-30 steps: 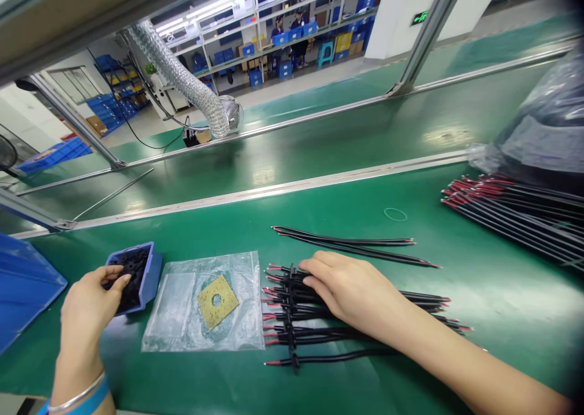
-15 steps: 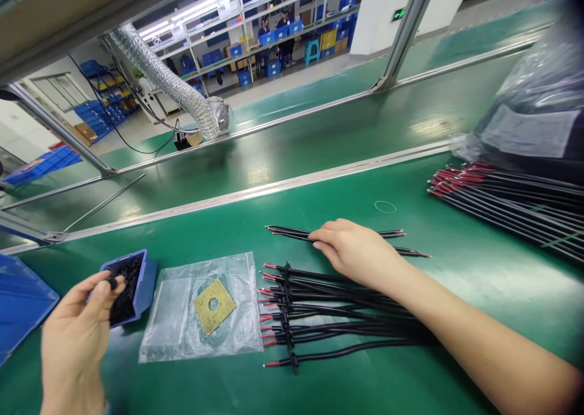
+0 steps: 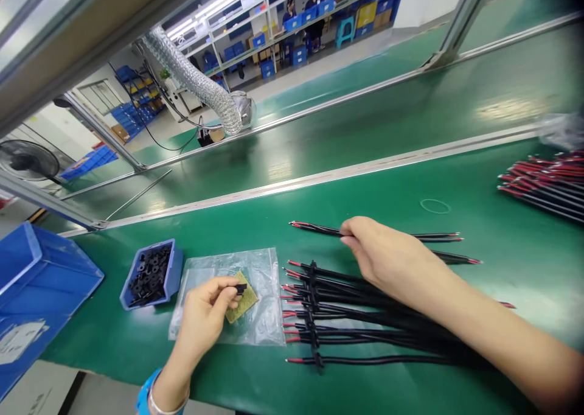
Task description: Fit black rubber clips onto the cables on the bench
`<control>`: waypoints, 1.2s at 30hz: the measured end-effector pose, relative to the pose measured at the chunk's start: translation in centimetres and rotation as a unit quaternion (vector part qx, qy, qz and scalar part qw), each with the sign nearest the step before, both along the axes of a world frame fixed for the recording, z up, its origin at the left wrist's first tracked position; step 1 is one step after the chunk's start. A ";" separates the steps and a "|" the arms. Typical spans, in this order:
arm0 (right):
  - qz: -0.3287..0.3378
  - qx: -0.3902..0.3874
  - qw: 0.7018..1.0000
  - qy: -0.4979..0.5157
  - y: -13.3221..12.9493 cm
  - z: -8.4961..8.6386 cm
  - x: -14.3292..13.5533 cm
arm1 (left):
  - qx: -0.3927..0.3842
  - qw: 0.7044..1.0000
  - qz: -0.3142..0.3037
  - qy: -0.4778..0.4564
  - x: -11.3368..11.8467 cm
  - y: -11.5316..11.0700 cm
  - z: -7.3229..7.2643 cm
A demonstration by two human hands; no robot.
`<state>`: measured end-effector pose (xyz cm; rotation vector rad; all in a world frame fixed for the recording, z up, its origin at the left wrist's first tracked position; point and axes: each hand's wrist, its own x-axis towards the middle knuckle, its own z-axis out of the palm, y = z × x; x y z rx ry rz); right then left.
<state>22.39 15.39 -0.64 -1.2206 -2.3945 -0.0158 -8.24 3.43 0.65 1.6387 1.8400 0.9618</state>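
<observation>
Between thumb and fingers, my left hand pinches a small black plastic part. It hangs over a yellow sponge with a hole, which lies on a clear plastic bag. My right hand is closed on a few black cables with red wire ends, lying crosswise on the green bench. Nearer to me is a row of black cables, with black parts fitted close to their red left ends. Loose black parts fill a small blue bin left of the bag.
A large blue bin stands at the far left. More black cables with red ends are piled at the right beside clear plastic wrap. A thin rubber band lies on the bench. A silver duct hangs behind the rail.
My left hand has moved right, from the small blue bin to over the sponge, with the black part in its fingers. My right hand stays on the cables. The view has swung left.
</observation>
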 end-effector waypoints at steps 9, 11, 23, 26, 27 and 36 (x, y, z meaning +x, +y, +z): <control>0.131 0.089 0.982 0.104 -3.2 1.7 -1.1 | 0.143 0.937 -0.067 0.311 1.6 -0.1 -1.1; 0.135 0.083 0.982 0.107 -3.6 1.9 -1.2 | 0.162 0.900 -0.100 0.391 1.8 -0.2 -0.8; 0.169 0.065 0.977 0.110 -5.4 2.3 -2.0 | 0.125 0.821 -0.244 0.500 3.9 1.8 1.0; 0.172 0.054 0.976 0.123 -5.8 2.4 -2.1 | 0.115 0.871 -0.191 0.438 3.1 1.4 1.4; 0.178 0.049 0.974 0.129 -5.9 2.4 -2.2 | 0.099 0.913 -0.158 0.363 3.0 1.0 1.6; 0.208 0.057 0.962 0.166 -7.3 2.3 -2.8 | -0.001 0.924 0.076 -0.375 6.8 -2.2 1.4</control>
